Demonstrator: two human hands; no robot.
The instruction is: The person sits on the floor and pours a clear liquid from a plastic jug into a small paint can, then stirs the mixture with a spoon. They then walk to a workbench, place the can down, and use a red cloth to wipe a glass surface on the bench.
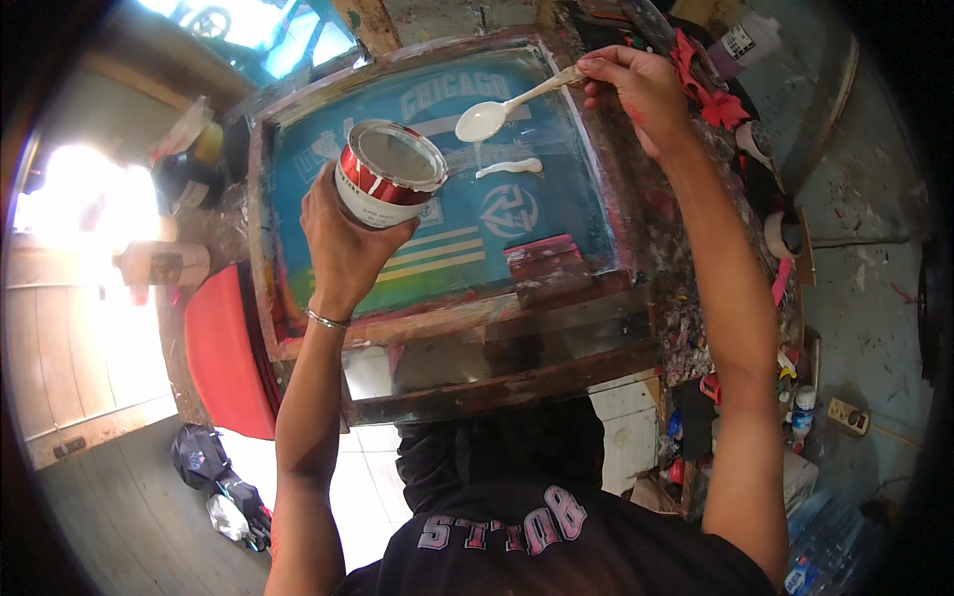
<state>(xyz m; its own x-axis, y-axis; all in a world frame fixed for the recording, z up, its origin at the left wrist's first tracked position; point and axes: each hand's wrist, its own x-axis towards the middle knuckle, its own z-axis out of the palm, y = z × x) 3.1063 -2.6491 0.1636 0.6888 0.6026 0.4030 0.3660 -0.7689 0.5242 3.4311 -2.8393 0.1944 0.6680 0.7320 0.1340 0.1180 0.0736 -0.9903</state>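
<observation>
- While the left hand (343, 233) is gripping 1 red-and-white can (386, 174) around its side, tilted toward the frame, the right hand (636, 84) is pinching 1 spoon (497, 114) by the handle, its bowl loaded with white paste.
- Both hands are closed on what they are carrying; neither is free.
- Between the hands, 1 wood-framed blue screen (447, 199) is lying flat, with 1 streak of white paste (509, 168) just below the spoon.
- To do this well, I judge the spoon should be tipping slowly, keeping the paste in a line along the top of the design, and the can staying steady.
- Nearer the body, right of the can, 1 squeegee (552, 263) is resting on the screen.
</observation>
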